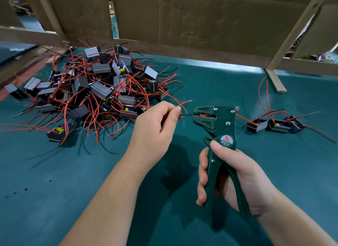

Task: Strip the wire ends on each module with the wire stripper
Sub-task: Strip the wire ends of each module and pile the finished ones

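Observation:
My right hand (232, 174) grips the handles of a green wire stripper (219, 128), held upright with its jaws pointing left. My left hand (157, 128) pinches a thin black wire (186, 115) between thumb and forefinger, and the wire's end sits inside the stripper's jaws. A red wire (184, 103) with a bare tip also runs out of my left hand, curving up above the black one. The module these wires belong to is hidden under my left hand.
A big heap of black modules with tangled red and black wires (95, 88) lies at the left on the green table mat (91, 172). Three modules (274, 125) sit in a row at the right. Cardboard panels (182, 16) and a wooden frame leg (276, 81) stand behind.

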Demonstrator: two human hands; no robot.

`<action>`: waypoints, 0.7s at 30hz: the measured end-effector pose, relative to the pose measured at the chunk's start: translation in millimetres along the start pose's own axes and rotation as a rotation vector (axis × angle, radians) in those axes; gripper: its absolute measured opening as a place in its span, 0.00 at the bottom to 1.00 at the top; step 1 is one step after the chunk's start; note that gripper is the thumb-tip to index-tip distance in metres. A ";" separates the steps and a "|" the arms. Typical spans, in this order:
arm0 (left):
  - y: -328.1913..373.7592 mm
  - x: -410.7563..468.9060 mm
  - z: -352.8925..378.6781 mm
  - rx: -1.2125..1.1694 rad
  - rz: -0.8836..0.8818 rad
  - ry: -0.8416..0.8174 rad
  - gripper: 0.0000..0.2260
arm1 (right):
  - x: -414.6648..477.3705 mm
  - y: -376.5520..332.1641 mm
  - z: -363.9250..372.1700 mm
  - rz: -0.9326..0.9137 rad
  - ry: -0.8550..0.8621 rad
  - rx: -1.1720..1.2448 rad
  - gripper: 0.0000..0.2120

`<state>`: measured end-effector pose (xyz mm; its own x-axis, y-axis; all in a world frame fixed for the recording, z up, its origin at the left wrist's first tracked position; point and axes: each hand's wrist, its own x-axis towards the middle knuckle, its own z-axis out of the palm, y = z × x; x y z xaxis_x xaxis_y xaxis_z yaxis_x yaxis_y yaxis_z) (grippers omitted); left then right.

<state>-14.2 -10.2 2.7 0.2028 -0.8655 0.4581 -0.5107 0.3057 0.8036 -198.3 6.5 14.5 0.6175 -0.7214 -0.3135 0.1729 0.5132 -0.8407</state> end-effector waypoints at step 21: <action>20.8 0.3 13.4 -0.961 -0.596 -0.205 0.10 | 12.3 12.0 1.8 -0.053 -0.230 0.042 0.31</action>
<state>-35.9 -9.4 14.5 0.0129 -0.9957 -0.0915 0.4872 -0.0737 0.8702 -187.2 4.6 1.3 0.7644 -0.6254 -0.1570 0.2384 0.5003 -0.8324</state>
